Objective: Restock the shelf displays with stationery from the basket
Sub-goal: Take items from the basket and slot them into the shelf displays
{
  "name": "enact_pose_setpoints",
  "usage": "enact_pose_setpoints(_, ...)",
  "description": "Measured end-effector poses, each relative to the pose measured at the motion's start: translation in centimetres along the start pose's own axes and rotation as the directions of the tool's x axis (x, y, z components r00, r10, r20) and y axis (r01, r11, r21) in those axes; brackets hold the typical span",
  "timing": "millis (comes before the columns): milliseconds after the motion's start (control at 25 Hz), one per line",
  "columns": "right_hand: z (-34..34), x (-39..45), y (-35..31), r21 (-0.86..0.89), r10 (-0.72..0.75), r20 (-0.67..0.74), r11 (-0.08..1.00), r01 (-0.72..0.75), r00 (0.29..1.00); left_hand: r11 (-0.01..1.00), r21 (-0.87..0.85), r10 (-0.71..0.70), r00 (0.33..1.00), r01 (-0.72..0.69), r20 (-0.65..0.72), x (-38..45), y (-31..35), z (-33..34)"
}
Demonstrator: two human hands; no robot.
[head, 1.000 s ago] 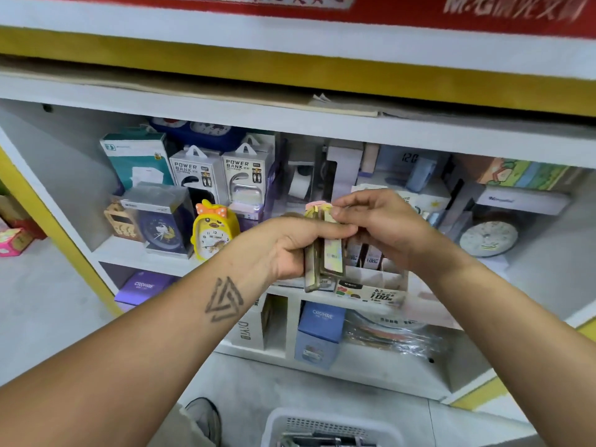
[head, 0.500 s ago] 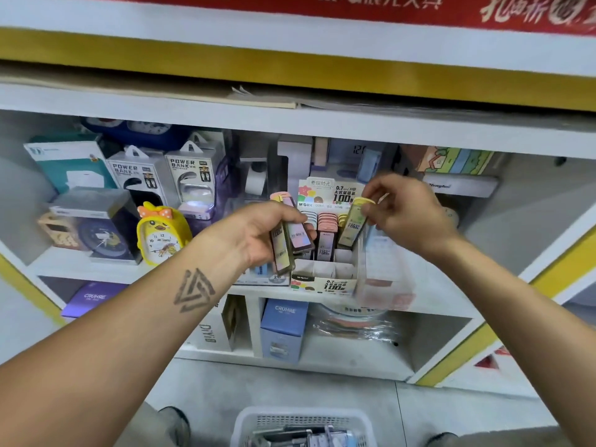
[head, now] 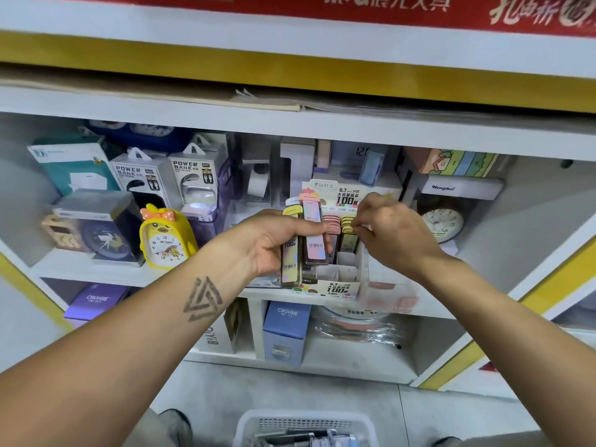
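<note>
- You've got two lead packs (head: 303,243) in your left hand (head: 274,243).
- Two power bank boxes (head: 142,179) up there.
- Three clocks (head: 166,241) showing.
- One basket (head: 303,427) below you.

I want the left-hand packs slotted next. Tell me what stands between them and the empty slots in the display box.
Nothing solid blocks them. The flat lead-refill packs in the left hand hang just in front of the white cardboard display box, with empty front slots open. Only the right hand, working at the yellow back row, crowds that side.

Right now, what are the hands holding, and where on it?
Left hand grips several lead cases around their middles. Right hand pinches a yellow case by its top.
</note>
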State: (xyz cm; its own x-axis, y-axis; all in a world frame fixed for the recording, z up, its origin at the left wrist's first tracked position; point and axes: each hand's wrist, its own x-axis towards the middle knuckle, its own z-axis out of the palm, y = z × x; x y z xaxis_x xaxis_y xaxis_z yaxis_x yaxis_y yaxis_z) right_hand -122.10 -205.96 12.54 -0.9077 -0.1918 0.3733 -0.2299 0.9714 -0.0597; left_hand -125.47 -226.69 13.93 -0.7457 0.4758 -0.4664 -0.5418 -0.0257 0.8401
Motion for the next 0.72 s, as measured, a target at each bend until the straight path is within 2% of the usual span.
enact_pose_setpoints(40,-0.1,0.2,-0.3,0.092,0.034,-0.03,0.995,-0.031,0.999,1.0,0.004,0.013,1.0,-0.013,0.011,0.0,-0.1,0.1)
enact_pose_setpoints(80,-0.2,0.5,-0.6,0.262,0.116,-0.05,0.96,-0.099,0.992,1.0,0.01,0.023,0.999,-0.023,0.027,0.0,-0.1,0.2)
enact_pose_setpoints(120,-0.5,0.8,-1.0,0.481,0.221,-0.015,0.857,-0.187,0.975,0.999,0.016,0.029,0.999,-0.029,0.046,0.0,-0.2,0.4)
enact_pose_setpoints(160,-0.9,1.0,-1.4,0.678,0.293,0.092,0.682,-0.276,0.952,0.999,0.019,0.031,0.997,-0.033,0.066,-0.1,-0.3,0.5)
enact_pose_setpoints(200,-1.1,1.1,-1.9,0.788,0.314,0.214,0.504,-0.353,0.925,0.999,0.025,0.033,0.995,-0.035,0.09,-0.2,-0.5,0.7)
enact_pose_setpoints(240,-1.2,1.1,-2.2,0.83,0.307,0.299,0.384,-0.405,0.904,0.999,0.031,0.03,0.993,-0.034,0.113,-0.2,-0.6,0.8)
enact_pose_setpoints(280,-1.2,1.0,-2.4,0.847,0.294,0.342,0.316,-0.428,0.893,0.999,0.032,0.025,0.991,-0.03,0.131,-0.2,-0.7,0.9)
enact_pose_setpoints(440,-1.7,1.3,-2.1,0.879,0.348,0.378,0.155,-0.451,0.858,0.999,-0.041,-0.017,0.99,0.023,0.141,-0.6,-0.1,0.3)
enact_pose_setpoints(520,-2.2,1.4,-1.5,0.88,0.408,0.36,0.15,-0.45,0.839,0.997,-0.074,-0.014,0.999,0.016,0.037,-0.7,0.6,-0.6)
enact_pose_setpoints(560,-2.2,1.5,-1.2,0.878,0.429,0.315,0.208,-0.431,0.847,0.997,-0.081,-0.006,1.0,0.004,-0.022,-0.7,0.9,-1.2)
enact_pose_setpoints(640,-2.1,1.3,-0.9,0.838,0.401,0.194,0.406,-0.363,0.896,0.997,-0.078,0.016,0.994,-0.024,-0.107,-0.7,1.3,-2.1)
enact_pose_setpoints(720,-1.7,1.0,-0.9,0.728,0.321,0.087,0.626,-0.28,0.943,0.997,-0.072,0.022,0.992,-0.031,-0.126,-0.9,1.4,-2.5)
